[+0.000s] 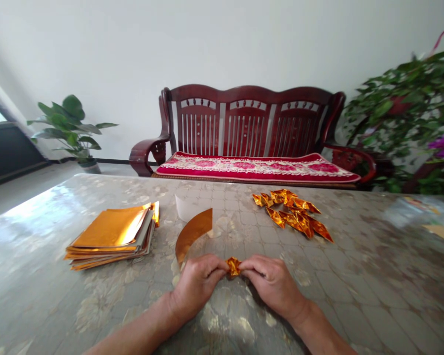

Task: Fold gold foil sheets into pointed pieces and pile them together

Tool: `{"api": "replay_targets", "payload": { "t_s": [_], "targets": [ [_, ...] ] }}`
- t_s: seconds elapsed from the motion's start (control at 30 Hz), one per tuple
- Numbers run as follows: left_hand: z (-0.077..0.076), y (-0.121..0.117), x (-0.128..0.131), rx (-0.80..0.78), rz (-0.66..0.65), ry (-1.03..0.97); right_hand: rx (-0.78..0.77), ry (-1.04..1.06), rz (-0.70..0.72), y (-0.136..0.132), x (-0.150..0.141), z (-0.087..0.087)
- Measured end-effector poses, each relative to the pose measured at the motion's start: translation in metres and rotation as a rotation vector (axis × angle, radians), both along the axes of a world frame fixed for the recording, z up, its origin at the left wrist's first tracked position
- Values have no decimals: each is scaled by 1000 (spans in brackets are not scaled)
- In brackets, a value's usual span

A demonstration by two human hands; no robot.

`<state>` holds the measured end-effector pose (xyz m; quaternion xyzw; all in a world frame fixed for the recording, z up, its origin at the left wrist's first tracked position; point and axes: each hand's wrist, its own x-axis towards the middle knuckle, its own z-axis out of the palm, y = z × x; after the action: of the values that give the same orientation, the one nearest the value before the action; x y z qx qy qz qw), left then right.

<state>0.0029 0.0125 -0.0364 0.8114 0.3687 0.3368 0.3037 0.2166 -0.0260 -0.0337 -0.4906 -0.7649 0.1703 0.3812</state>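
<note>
Between my two hands is a small folded gold foil paper piece (233, 266), shaped like an ingot, just above the table. My left hand (198, 281) pinches its left end between thumb and fingers. The right end is pinched the same way by my right hand (276, 282). Just beyond my left hand, a curved gold foil sheet (192, 234) stands on the table. Farther off to the right lies a cluster of folded gold foil pieces (294, 212) with pointed ends. To the left is a stack of flat gold foil paper sheets (111, 229), its edges uneven.
The table (336, 276) has a patterned, shiny cover. Clear plastic wrapping (416, 211) lies at its right side. Beyond the far edge stand a dark red wooden bench (247, 123), a potted plant (72, 123) at left, and leafy plants (403, 108) at right.
</note>
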Motion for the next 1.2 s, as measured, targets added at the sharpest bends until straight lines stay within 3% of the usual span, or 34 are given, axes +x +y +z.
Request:
{"api": "replay_targets", "payload": {
  "t_s": [0.4,0.77,0.9,1.07,1.2],
  "targets": [
    [-4,4,-2,46,65,-42,-6,32,11,2,9,-6],
    [-6,6,-2,79,45,-27,71,-15,-44,3,12,-6],
    [-10,8,-4,93,13,-28,86,-24,-142,5,16,-8],
    [-18,8,-5,51,77,-30,82,-30,-329,10,27,-14],
    [-25,8,-8,142,77,-16,103,-46,-477,16,40,-14]
  ]
}}
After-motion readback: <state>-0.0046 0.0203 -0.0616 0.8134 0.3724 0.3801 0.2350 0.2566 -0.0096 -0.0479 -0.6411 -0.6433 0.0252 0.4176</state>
